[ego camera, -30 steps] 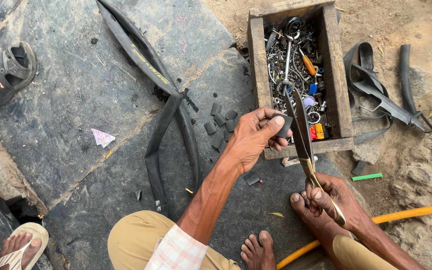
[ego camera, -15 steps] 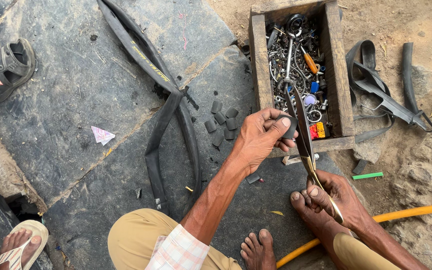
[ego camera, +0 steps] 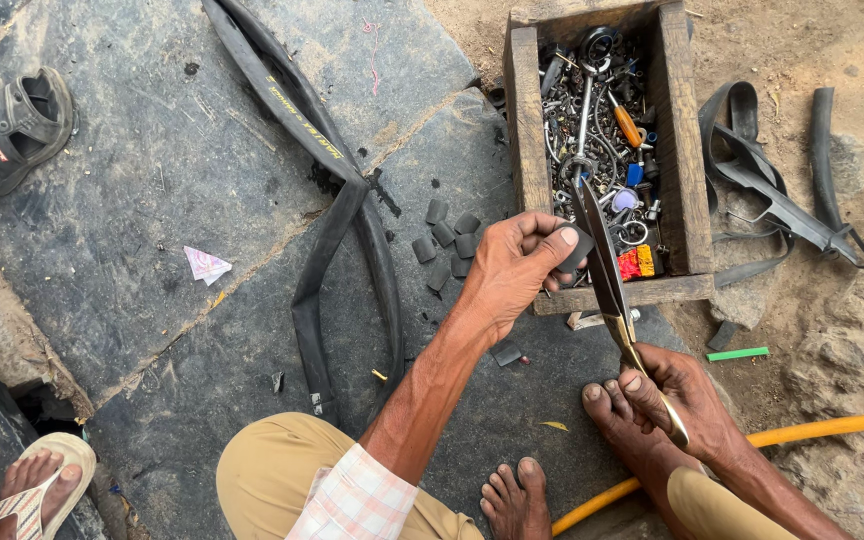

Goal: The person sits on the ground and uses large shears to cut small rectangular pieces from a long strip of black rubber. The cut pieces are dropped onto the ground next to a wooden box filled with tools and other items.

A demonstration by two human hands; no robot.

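Note:
My left hand (ego camera: 517, 265) pinches a small dark rubber patch (ego camera: 578, 250) between thumb and fingers. My right hand (ego camera: 680, 395) grips the brass handles of a pair of large scissors (ego camera: 602, 270). The blades point up and away, and they lie against the patch at its right edge. Several cut rubber patches (ego camera: 447, 242) are scattered on the dark stone slab (ego camera: 182, 170) just left of my left hand. One more rubber piece (ego camera: 505, 353) rests under my left wrist.
A wooden box (ego camera: 522, 130) full of metal tools stands beyond the hands. A black inner tube (ego camera: 337, 215) snakes across the slab. Rubber strips (ego camera: 772, 200) lie on the dirt at right, a yellow hose (ego camera: 822, 428) at lower right, a sandal (ego camera: 12, 125) far left. Another person's sandalled foot (ego camera: 37, 485) shows at bottom left.
My left hand has turned the patch a little against the scissor blades. The right hand and scissors have stayed nearly in place.

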